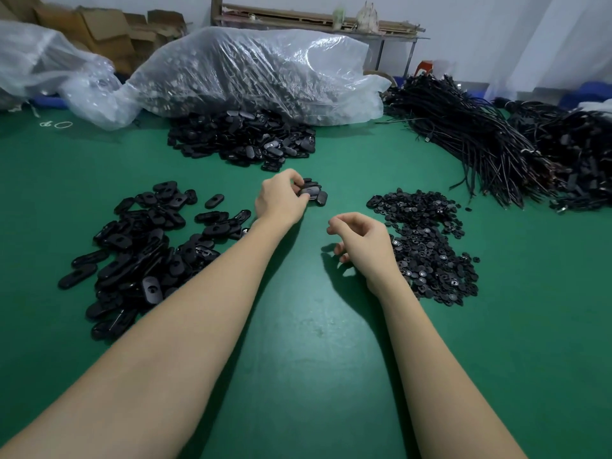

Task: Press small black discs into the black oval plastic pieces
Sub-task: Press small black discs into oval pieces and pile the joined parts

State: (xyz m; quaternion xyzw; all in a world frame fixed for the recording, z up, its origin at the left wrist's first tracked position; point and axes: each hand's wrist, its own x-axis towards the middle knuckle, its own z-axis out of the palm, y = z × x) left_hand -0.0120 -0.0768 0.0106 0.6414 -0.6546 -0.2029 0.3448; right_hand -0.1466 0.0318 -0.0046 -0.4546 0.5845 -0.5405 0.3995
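Two bare hands reach out over a green desk (314,342). The left hand (281,202) is farther out, and its fingers are curled round a black oval piece (309,191). That piece sits on top of a small bunch of oval pieces (316,193) lying on the desk, just past the fingers. The right hand (361,241) is nearer and is not far from the left one. Its fingers hang loosely bent, and the thumb and first finger come close together. I cannot tell if it holds a tiny disc, for nothing shows between the fingertips.

On the left side of the desk lies a big pile of black oval pieces (142,246), and the left arm passes just beside it. On the right side lies a pile of small black discs (427,240), and the right wrist is right next to it. Farther back in the middle is another heap of oval pieces (241,140). Behind that heap lies a big clear plastic bag (251,71), full of dark parts. Bundles of black cables (480,137) lie at the far right. Brown cardboard boxes (99,28) stand at the back left, against the wall.
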